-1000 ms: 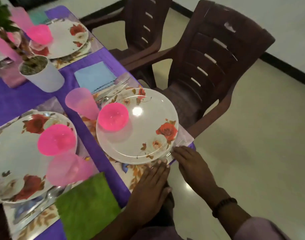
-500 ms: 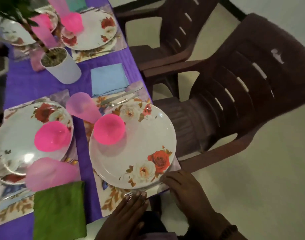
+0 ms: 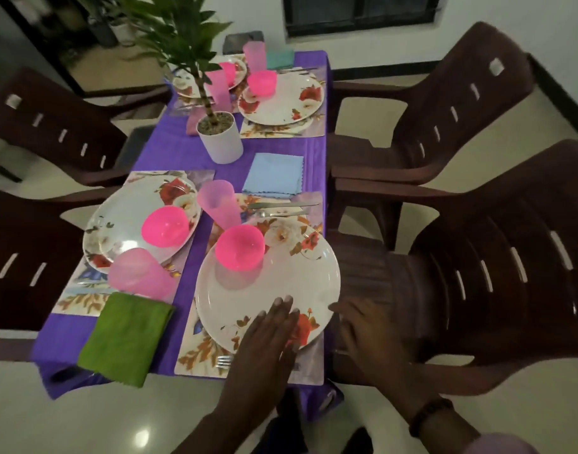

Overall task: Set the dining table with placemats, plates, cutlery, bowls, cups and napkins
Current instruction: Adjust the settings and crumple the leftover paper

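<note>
Spread flat, the left grip (image 3: 268, 335) presses straight fingers on the near rim of the floral plate (image 3: 281, 283); the right grip (image 3: 366, 326) rests relaxed beside that rim, holding nothing. Best, I judge, to slide the plate inward gently, centring it on its placemat (image 3: 196, 352), since it overhangs the counter edge and the pink bowl (image 3: 240, 245) could skid. Beyond, cutlery (image 3: 278, 208) and blue napkin (image 3: 274, 173) lie placed.

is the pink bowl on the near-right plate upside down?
No. The pink bowl sits upright on the floral plate, its open mouth facing up, with the left hand flat on the plate's near edge.
</note>
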